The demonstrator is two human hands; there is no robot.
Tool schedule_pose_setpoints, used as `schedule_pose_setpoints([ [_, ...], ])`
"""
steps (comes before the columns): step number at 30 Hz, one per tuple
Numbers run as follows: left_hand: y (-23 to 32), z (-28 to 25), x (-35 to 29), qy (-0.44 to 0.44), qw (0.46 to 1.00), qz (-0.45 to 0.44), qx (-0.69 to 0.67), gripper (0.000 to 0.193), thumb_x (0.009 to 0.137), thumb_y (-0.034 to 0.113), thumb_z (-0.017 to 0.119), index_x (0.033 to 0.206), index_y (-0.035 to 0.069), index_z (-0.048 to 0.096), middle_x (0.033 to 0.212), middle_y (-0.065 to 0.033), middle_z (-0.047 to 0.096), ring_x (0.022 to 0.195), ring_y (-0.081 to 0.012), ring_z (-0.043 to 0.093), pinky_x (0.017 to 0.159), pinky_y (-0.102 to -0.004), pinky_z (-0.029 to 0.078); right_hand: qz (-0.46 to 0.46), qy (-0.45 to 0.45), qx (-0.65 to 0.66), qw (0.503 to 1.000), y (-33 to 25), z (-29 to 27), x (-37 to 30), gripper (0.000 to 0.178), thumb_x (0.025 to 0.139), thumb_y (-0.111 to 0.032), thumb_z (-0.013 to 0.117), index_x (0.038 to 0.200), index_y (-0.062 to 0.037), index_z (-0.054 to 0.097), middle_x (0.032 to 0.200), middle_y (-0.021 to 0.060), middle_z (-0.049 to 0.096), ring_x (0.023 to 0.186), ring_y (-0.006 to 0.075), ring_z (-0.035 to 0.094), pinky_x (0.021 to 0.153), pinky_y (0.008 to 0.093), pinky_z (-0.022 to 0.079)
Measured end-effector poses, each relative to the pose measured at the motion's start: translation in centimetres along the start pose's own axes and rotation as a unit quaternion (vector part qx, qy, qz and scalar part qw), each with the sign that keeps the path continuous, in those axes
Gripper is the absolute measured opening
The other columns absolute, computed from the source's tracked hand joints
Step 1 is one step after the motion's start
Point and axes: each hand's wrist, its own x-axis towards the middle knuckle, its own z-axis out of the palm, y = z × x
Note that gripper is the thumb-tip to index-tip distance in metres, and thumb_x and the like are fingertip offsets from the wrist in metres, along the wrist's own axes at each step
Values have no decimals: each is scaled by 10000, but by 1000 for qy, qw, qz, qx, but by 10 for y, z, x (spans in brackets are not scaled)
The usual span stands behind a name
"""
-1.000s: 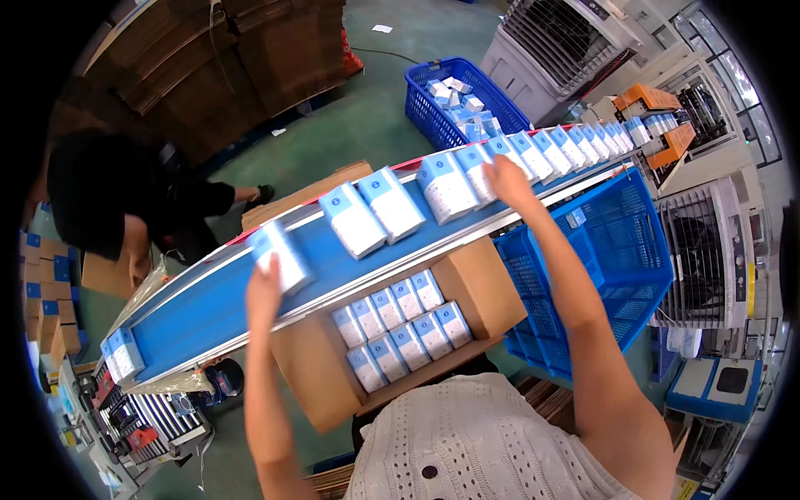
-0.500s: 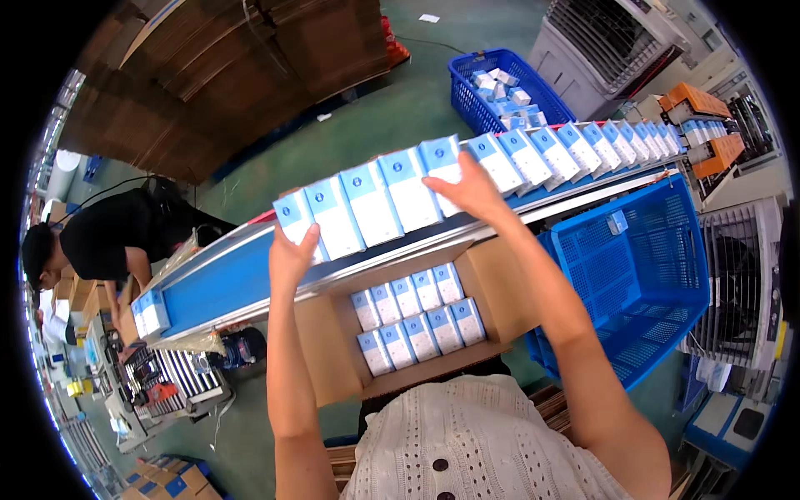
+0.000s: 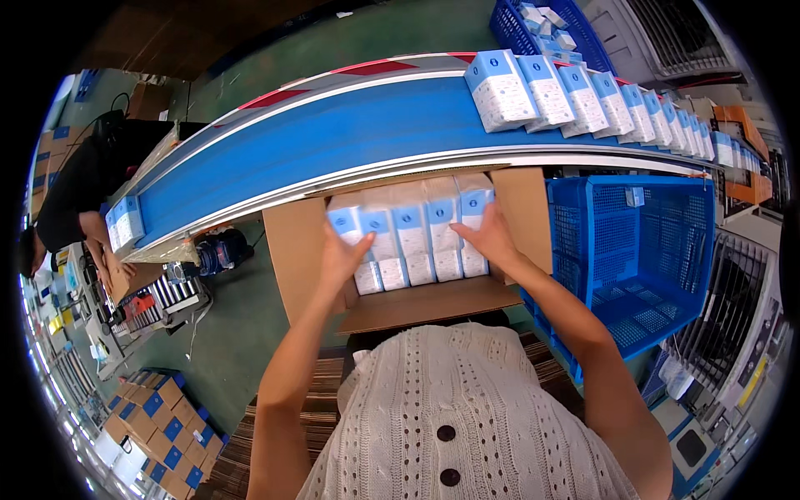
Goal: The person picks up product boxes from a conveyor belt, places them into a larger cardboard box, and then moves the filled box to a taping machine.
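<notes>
My left hand point(image 3: 340, 257) and my right hand point(image 3: 493, 240) press in from the two ends on a row of small blue-and-white boxes point(image 3: 410, 229), squeezing them side by side between them. The row sits inside the mouth of an open cardboard carton point(image 3: 293, 250), toward its far side, tops slightly blurred. Thumbs lie across the near faces; the other fingers are mostly hidden behind the end boxes. More boxes of the same kind point(image 3: 421, 265) show just below the held row, inside the carton.
Beyond the carton runs a blue conveyor belt point(image 3: 333, 137), with a leaning line of similar boxes point(image 3: 546, 96) at its right. A large blue crate point(image 3: 650, 242) stands right of the carton; another blue basket point(image 3: 510, 29) is at the back. A co-worker point(image 3: 79, 179) bends over the belt's left end.
Both hands have brought the row of boxes from the belt toward me and down into the carton. My view has shifted, and the leaning line on the belt now ends further right.
</notes>
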Motion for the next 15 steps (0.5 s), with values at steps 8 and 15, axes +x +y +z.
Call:
schedule_pose_setpoints([
  [8, 7, 55, 35, -166, 882, -132, 422, 533, 825, 288, 539, 1150, -100, 370, 857, -233, 614, 809, -329, 620, 675, -368, 507, 9, -238, -150, 960, 16, 13, 42, 378, 836, -325, 517, 899, 47, 538, 915, 226, 540, 835, 340, 560, 670, 393, 491],
  [15, 55, 66, 19, -195, 791, 344, 467, 426, 825, 197, 498, 1231, 85, 433, 1300, -198, 362, 1192, -303, 385, 906, -477, 379, -42, -268, -193, 943, 13, -6, 29, 183, 725, -37, 492, 866, 36, 583, 920, 206, 573, 808, 298, 606, 665, 366, 504],
])
